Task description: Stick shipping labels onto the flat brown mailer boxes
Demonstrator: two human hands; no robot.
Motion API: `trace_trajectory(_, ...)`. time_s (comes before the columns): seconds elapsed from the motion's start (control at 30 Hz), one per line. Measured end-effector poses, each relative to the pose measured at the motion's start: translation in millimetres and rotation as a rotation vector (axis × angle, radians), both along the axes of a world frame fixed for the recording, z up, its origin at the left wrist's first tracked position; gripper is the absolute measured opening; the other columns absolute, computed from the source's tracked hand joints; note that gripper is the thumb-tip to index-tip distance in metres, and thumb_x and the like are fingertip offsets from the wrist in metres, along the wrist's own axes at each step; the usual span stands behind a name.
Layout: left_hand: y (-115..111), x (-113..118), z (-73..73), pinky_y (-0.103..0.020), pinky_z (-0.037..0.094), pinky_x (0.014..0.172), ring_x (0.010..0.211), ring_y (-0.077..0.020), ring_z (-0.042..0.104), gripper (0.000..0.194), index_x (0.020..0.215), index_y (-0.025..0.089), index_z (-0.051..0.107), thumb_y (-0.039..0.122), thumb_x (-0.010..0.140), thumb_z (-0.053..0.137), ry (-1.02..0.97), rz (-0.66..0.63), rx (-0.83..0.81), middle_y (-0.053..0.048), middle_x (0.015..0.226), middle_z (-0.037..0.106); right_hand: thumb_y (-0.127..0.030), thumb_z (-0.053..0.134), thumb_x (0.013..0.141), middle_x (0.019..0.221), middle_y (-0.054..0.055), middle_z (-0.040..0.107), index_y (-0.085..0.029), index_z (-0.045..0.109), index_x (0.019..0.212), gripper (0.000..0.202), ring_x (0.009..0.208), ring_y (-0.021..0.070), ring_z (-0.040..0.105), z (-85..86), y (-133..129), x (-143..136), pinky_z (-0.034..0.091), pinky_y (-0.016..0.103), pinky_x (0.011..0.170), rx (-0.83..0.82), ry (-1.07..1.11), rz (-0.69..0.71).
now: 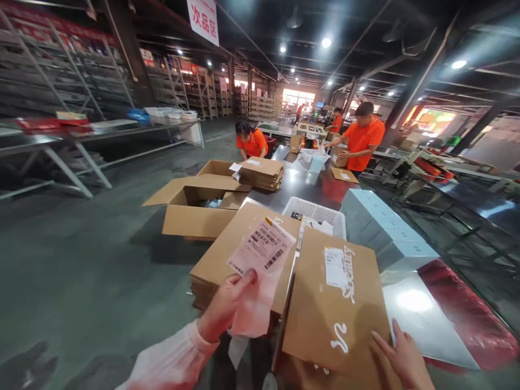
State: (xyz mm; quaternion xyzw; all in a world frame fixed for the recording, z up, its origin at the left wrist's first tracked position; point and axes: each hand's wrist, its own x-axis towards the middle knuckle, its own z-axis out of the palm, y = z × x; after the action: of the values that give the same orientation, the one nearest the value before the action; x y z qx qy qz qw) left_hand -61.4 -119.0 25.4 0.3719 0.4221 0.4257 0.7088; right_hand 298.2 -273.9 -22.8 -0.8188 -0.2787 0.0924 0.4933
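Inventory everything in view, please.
carton stacks: at least two, brown, centre
loose label: one, whitish, centre
front carton: one, brown, lower right
open boxes: apparently two, brown, left
near basket: one, white, centre
boxes: several, light blue, right
sheeting: unclear count, red, right
metal tables: several, grey, around
co-workers: at least three, orange shirts, beyond
racks: several, grey, left
sign: one, white, top
lights: several, white, ceiling
left hand: one, pale-sleeved, holding label
right hand: one, bare, at front carton

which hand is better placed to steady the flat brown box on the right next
Right hand, probably: it's at the right edge of the flat brown cardboard box, while the left hand holds a pale printed paper label.
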Motion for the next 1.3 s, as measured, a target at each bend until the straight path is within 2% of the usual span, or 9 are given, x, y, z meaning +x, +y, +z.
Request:
trace_trajectory(0.17, -27, 22, -31.4, -0.027, 0.044, 0.065, 0.066, -0.0176, 0.058, 0.064, 0.067, 0.009, 0.070, 0.072, 0.053, 0.072, 0.010, -0.206, 0.025, -0.007, 0.067, 0.068, -0.064, 0.078, 0.045, 0.125, 0.020, 0.060, -0.022, 0.057, 0.118, 0.087, 0.108, 0.0377, 0.061, 17.3, 74, -121, 0.053, 0.053, 0.085, 0.234, 0.446, 0.724)
trace_trajectory(0.3, -17, -1, -29.4, -0.034, 0.044, 0.089, 0.098, -0.0265, 0.061, 0.065, 0.106, 0.013, 0.070, 0.065, 0.067, 0.068, -0.175, -0.383, 0.185, -0.012, 0.102, 0.070, -0.061, 0.070, 0.068, 0.103, 0.014, 0.071, -0.019, 0.064, 0.099, 0.053, 0.097, 0.0295, 0.066, 30.8, 104, -195, 0.054, 0.044, 0.086, 0.297, 0.515, 0.687)
trace_trajectory(0.37, -5, -16, -23.7, -0.034, 0.044, 0.090, 0.102, -0.0264, 0.060, 0.065, 0.113, 0.017, 0.067, 0.061, 0.067, 0.071, -0.197, -0.297, 0.229, -0.011, 0.108, 0.069, -0.060, 0.070, 0.068, 0.088, 0.012, 0.074, -0.016, 0.068, 0.088, 0.048, 0.082, 0.0283, 0.068, 29.5, 110, -206, 0.056, 0.041, 0.075, 0.193, 0.507, 0.797)
trace_trajectory(0.47, 9, -24, -22.4, -0.028, 0.046, 0.071, 0.075, -0.0196, 0.061, 0.050, 0.081, 0.012, 0.072, 0.056, 0.059, 0.078, 0.025, -0.126, 0.252, -0.008, 0.078, 0.069, -0.056, 0.076, 0.062, 0.085, 0.011, 0.074, -0.015, 0.071, 0.089, 0.049, 0.078, 0.0275, 0.068, 28.5, 125, -208, 0.056, 0.039, 0.070, 0.108, 0.466, 0.955)
trace_trajectory(0.67, 29, -5, -43.5, -0.023, 0.033, 0.051, 0.050, -0.0094, 0.041, 0.056, 0.053, 0.015, 0.056, 0.068, 0.054, 0.072, 0.144, 0.077, 0.193, 0.002, 0.050, 0.050, -0.058, 0.073, 0.065, 0.084, 0.009, 0.075, -0.018, 0.076, 0.083, 0.044, 0.079, 0.0287, 0.069, 43.1, 170, -211, 0.055, 0.039, 0.072, -0.093, 0.349, 1.093)
trace_trajectory(0.83, 60, -3, -55.1, -0.023, 0.030, 0.049, 0.049, -0.0091, 0.040, 0.063, 0.057, 0.014, 0.056, 0.076, 0.050, 0.068, 0.199, 0.183, 0.135, 0.003, 0.050, 0.049, -0.059, 0.071, 0.066, 0.079, 0.010, 0.073, -0.017, 0.074, 0.072, 0.042, 0.076, 0.0262, 0.067, 34.5, 223, -206, 0.053, 0.035, 0.068, 0.022, 0.160, 1.051)
trace_trajectory(1.03, 101, -2, -55.2, -0.028, 0.045, 0.069, 0.073, -0.0188, 0.061, 0.059, 0.080, 0.014, 0.065, 0.071, 0.068, 0.059, -0.072, 0.126, 0.027, -0.006, 0.073, 0.067, -0.043, 0.066, 0.071, 0.102, 0.014, 0.067, -0.016, 0.072, 0.069, 0.028, 0.102, 0.0285, 0.061, 31.4, 365, -178, 0.047, 0.038, 0.091, 0.019, -0.308, 0.740)
trace_trajectory(1.17, 116, -1, -60.4, -0.023, 0.034, 0.050, 0.049, -0.0114, 0.046, 0.038, 0.059, 0.018, 0.052, 0.049, 0.062, 0.074, 0.063, 0.138, -0.125, 0.004, 0.049, 0.050, -0.042, 0.062, 0.075, 0.112, 0.016, 0.064, -0.013, 0.074, 0.082, 0.032, 0.106, 0.0317, 0.058, 26.1, 426, -170, 0.044, 0.042, 0.092, -0.173, -0.396, 0.602)
trace_trajectory(1.3, 89, -37, -66.2, -0.023, 0.028, 0.047, 0.047, -0.0100, 0.042, 0.027, 0.057, 0.017, 0.053, 0.033, 0.059, 0.074, 0.149, 0.013, -0.154, 0.004, 0.050, 0.049, -0.049, 0.063, 0.075, 0.139, 0.026, 0.044, -0.010, 0.060, 0.123, 0.062, 0.127, 0.0434, 0.040, 15.8, 443, -184, 0.033, 0.061, 0.098, -0.346, -0.531, 0.519)
